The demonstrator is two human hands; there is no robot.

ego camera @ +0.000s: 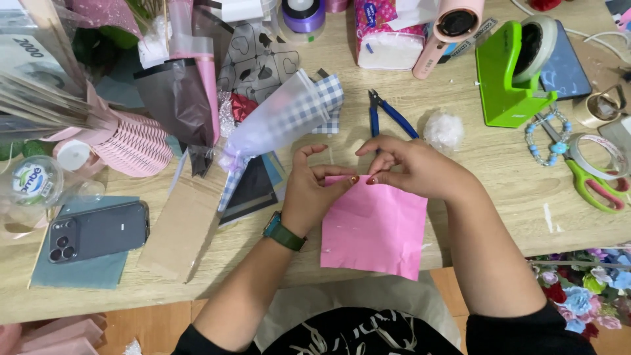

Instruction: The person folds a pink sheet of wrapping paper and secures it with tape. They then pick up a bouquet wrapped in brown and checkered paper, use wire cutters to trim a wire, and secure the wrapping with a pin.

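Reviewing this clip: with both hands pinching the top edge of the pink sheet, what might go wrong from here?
1. The pink sheet overhangs the table edge; it may slip off if the left hand and right hand let go.
2. The blue pliers lie just behind the hands and might get knocked.
3. The checked wrapped cone sits close and could be nudged.

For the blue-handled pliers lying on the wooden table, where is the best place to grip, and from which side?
Grip the blue-handled pliers by the two spread handles, coming from above on the near right side: the handles lie flat, splayed toward the right hand, and the dark jaws point away.
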